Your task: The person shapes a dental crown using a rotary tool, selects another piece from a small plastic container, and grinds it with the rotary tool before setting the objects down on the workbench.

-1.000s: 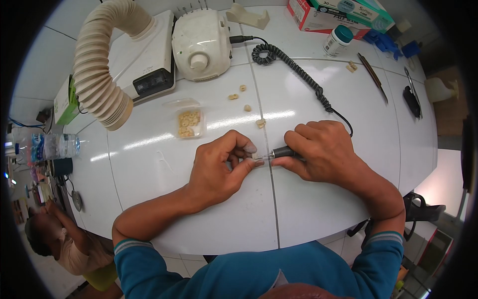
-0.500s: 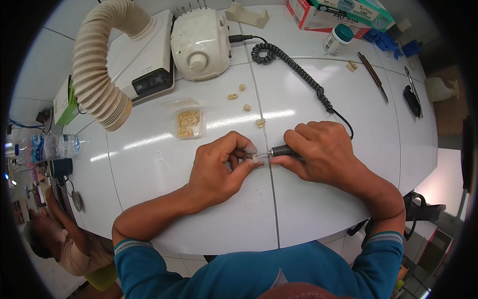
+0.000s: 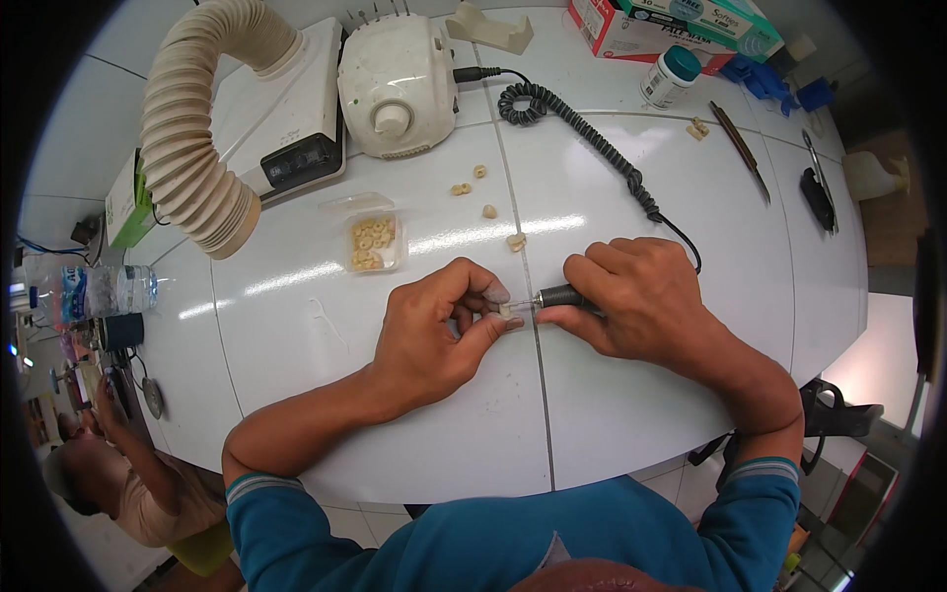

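Between the thumb and fingers of my left hand (image 3: 434,326) is a small tooth-coloured dental crown (image 3: 506,311), partly hidden by the fingertips. My right hand (image 3: 636,296) is wrapped round a black rotary handpiece (image 3: 560,296). Its thin metal bit points left and meets the crown, or comes very close to it; contact is too small to make out. A coiled black cord (image 3: 602,138) runs from behind the right hand to a white control unit (image 3: 395,89). Pale dust lies on the table below the hands.
Beyond my left hand stands a clear box (image 3: 375,244) of tooth-coloured pieces, with several loose pieces (image 3: 489,211) nearby. A ribbed hose (image 3: 187,138) arches at the left. A bottle (image 3: 670,77), a knife (image 3: 740,153) and boxes (image 3: 681,30) lie back right. Another person (image 3: 148,493) sits at left.
My hands, the crown and the handpiece stay almost in place, with only a slight shift of the right hand. At left, the other person's head and arm have moved.
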The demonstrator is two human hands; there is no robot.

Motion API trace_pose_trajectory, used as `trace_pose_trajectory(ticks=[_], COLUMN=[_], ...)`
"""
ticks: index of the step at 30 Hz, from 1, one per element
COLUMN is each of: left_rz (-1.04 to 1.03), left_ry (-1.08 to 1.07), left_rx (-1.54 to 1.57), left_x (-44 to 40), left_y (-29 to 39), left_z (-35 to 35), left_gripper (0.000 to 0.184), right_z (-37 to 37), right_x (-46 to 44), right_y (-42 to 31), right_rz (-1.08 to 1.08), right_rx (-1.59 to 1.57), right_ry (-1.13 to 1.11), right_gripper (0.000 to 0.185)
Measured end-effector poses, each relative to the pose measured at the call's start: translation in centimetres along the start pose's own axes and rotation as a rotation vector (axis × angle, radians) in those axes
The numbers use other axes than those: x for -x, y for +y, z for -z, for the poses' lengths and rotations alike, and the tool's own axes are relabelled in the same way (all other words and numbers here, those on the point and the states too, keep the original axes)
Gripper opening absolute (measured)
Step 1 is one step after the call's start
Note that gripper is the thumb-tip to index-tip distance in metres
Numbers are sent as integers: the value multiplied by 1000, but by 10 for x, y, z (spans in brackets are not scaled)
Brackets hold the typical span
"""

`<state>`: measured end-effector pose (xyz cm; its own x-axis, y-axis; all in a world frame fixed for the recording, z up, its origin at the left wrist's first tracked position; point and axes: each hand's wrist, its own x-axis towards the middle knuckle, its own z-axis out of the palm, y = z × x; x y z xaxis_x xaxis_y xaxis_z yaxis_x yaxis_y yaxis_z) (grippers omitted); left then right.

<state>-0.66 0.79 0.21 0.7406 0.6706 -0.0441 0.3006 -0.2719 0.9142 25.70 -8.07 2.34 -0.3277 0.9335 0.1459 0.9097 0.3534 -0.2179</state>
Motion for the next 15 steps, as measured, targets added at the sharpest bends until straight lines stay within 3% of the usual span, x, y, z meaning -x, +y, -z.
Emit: trace_pose_trajectory(ticks=[8,15], left_rz=[33,-97], left_ry=[2,92], left_rx=[-24,29], left_x=[0,0], left_y=[3,0], left_z=[0,1], left_gripper=[21,16], right_z=[-1,-8], right_x=[1,-4], right_y=[0,16], right_rz=[-13,-182], right_rx=[5,140], right_ry=[29,247], right_gripper=[53,51])
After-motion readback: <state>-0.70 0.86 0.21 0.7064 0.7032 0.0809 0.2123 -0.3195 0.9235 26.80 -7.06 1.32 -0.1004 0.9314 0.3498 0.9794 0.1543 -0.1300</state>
